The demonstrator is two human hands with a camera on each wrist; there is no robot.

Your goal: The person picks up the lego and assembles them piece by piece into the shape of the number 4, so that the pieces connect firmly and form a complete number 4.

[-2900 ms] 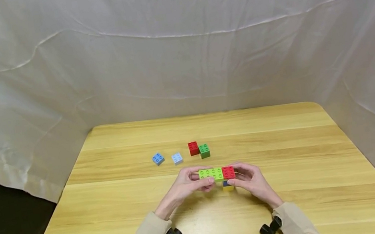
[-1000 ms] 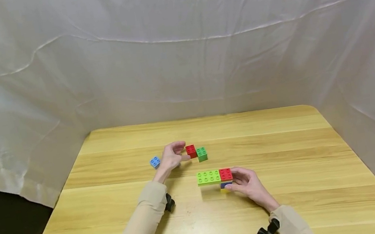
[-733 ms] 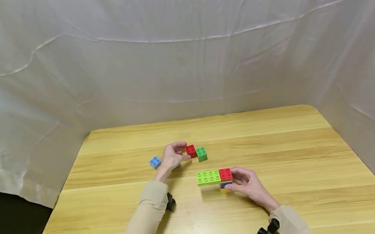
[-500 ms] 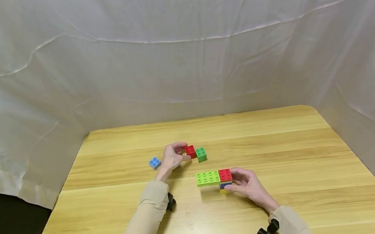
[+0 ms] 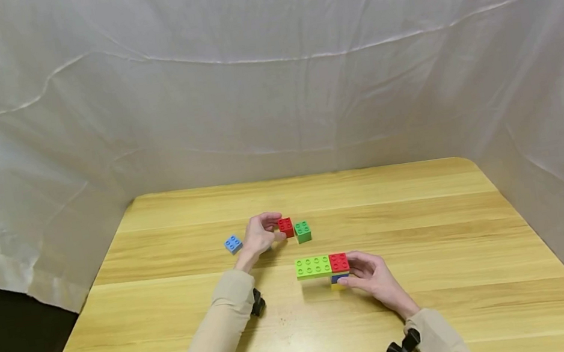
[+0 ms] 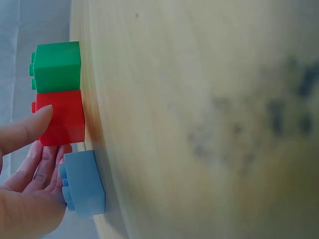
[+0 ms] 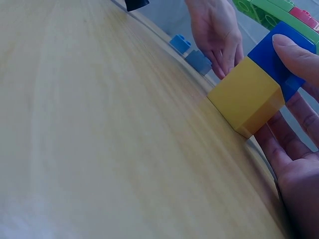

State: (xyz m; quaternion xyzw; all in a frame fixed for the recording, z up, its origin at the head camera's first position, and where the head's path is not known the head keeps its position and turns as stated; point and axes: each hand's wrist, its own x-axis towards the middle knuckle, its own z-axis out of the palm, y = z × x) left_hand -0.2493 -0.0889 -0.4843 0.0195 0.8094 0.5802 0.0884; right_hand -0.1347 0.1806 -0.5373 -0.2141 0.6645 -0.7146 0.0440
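My left hand [image 5: 260,235] pinches a red brick [image 5: 285,228] on the table, the thumb on its near face and the fingers behind. A green brick [image 5: 302,232] stands right beside the red one. My right hand [image 5: 376,280] holds a stack by its dark blue brick [image 7: 266,55], the thumb on one face and fingers on the far side. Below the blue sits a yellow brick [image 7: 245,94], close on the tabletop. Across the top, a long lime green piece [image 5: 313,267] juts out to the left, with a red square [image 5: 339,262] at its right end.
A blue brick [image 5: 233,244] lies left of my left hand. A pale blue brick [image 6: 85,184] stands by my left fingers, mostly hidden in the head view. The wooden table [image 5: 429,209] ends at a grey fabric curtain [image 5: 272,110] behind and at the sides.
My left hand has left the lime green piece, reached forward and gripped the loose red brick, which shifted slightly left from the green one. My right hand has moved down onto the stack's side.
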